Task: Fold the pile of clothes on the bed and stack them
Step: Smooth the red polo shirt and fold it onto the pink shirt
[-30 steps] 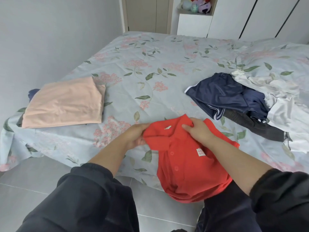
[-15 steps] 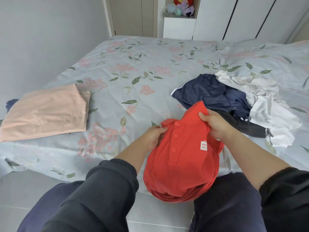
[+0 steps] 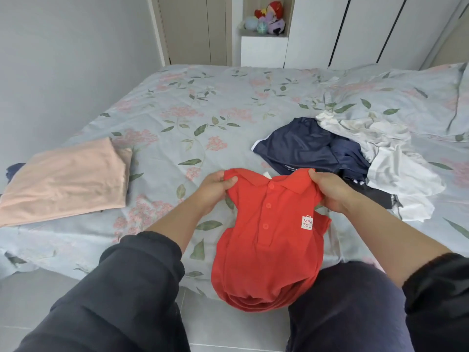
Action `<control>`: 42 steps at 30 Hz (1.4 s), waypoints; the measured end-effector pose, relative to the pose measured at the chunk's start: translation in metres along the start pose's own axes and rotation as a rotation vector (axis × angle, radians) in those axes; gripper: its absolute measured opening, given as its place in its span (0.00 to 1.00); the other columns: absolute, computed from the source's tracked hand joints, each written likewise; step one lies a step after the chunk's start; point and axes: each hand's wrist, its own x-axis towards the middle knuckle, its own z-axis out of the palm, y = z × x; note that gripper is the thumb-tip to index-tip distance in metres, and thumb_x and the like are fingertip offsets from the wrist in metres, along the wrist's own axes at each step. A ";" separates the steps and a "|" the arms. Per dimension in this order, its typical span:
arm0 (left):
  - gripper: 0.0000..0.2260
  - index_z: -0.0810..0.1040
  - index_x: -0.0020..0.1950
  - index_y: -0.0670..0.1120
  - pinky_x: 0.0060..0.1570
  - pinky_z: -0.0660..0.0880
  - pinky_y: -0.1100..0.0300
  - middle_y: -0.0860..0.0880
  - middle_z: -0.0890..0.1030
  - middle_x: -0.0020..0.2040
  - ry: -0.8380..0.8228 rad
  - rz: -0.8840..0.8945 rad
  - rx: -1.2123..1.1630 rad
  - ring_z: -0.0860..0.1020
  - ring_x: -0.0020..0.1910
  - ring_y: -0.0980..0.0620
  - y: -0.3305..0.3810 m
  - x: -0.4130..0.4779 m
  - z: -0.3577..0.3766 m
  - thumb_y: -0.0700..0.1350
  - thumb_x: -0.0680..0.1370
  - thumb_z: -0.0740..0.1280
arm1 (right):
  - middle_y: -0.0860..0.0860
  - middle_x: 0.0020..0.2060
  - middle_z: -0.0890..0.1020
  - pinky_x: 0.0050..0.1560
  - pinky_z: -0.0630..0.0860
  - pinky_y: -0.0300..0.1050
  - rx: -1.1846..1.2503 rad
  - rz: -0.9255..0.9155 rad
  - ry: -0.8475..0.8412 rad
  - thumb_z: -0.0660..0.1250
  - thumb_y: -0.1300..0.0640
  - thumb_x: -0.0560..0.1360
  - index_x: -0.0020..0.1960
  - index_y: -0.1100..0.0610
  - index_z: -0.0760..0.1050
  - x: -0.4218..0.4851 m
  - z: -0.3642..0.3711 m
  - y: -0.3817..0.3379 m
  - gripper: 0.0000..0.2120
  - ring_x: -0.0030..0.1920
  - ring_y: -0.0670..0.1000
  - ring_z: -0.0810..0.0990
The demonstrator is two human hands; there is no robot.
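Note:
A red polo shirt (image 3: 266, 240) hangs front-side toward me over the near edge of the bed (image 3: 203, 102), buttons and a small white logo showing. My left hand (image 3: 215, 189) grips its left shoulder and my right hand (image 3: 330, 191) grips its right shoulder, both at collar height. The shirt's hem bunches low between my knees. A folded peach garment (image 3: 63, 181) lies on the bed's left side on top of something dark. To the right lies an unfolded pile: a navy garment (image 3: 304, 146), a white one (image 3: 396, 168) and a dark grey piece (image 3: 375, 196).
The bed has a pale blue floral sheet and a matching pillow (image 3: 406, 97) at the far right. A grey wall runs along the left. Behind the bed are white wardrobe doors and a niche with plush toys (image 3: 266, 21). Grey floor tiles lie below.
The shirt was turned and spread by the shoulders, so its button front now faces me squarely. My hands moved apart and up toward the pile.

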 end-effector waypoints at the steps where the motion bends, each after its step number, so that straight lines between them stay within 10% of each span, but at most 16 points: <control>1: 0.05 0.77 0.50 0.43 0.39 0.78 0.60 0.50 0.82 0.37 0.021 0.031 0.026 0.80 0.35 0.55 0.012 0.000 0.000 0.37 0.80 0.61 | 0.57 0.43 0.81 0.32 0.74 0.42 0.002 -0.019 -0.011 0.55 0.49 0.82 0.58 0.62 0.76 -0.002 0.006 -0.006 0.19 0.34 0.54 0.79; 7: 0.04 0.80 0.46 0.42 0.30 0.75 0.66 0.52 0.82 0.32 0.140 0.249 0.025 0.79 0.29 0.58 0.097 -0.008 -0.009 0.36 0.77 0.66 | 0.53 0.34 0.77 0.39 0.72 0.44 -0.023 -0.387 0.095 0.58 0.55 0.81 0.40 0.56 0.75 -0.021 0.035 -0.072 0.14 0.34 0.49 0.74; 15: 0.05 0.80 0.51 0.40 0.41 0.79 0.61 0.52 0.83 0.35 0.235 0.553 -0.016 0.80 0.34 0.56 0.234 -0.052 -0.012 0.35 0.77 0.66 | 0.49 0.27 0.67 0.31 0.62 0.40 -0.166 -0.892 0.367 0.59 0.60 0.80 0.30 0.55 0.64 -0.088 0.060 -0.199 0.19 0.29 0.46 0.64; 22: 0.06 0.79 0.53 0.40 0.41 0.77 0.60 0.48 0.81 0.40 0.292 0.730 -0.108 0.78 0.35 0.54 0.330 -0.102 0.011 0.35 0.78 0.65 | 0.54 0.30 0.69 0.35 0.56 0.44 -0.161 -1.178 0.551 0.58 0.61 0.79 0.37 0.66 0.69 -0.166 0.064 -0.290 0.13 0.36 0.53 0.65; 38: 0.07 0.77 0.51 0.47 0.40 0.79 0.59 0.48 0.83 0.38 -0.164 0.916 -0.377 0.82 0.35 0.53 0.447 -0.196 0.068 0.41 0.81 0.60 | 0.50 0.29 0.68 0.35 0.60 0.44 0.212 -1.521 0.372 0.59 0.60 0.79 0.36 0.61 0.71 -0.302 0.074 -0.397 0.13 0.35 0.49 0.64; 42: 0.06 0.80 0.49 0.42 0.39 0.72 0.59 0.47 0.81 0.39 0.494 1.106 0.385 0.77 0.37 0.53 0.440 -0.191 0.022 0.42 0.80 0.64 | 0.55 0.29 0.71 0.35 0.60 0.46 -0.111 -1.461 0.627 0.60 0.59 0.78 0.33 0.63 0.69 -0.286 0.046 -0.402 0.16 0.36 0.54 0.69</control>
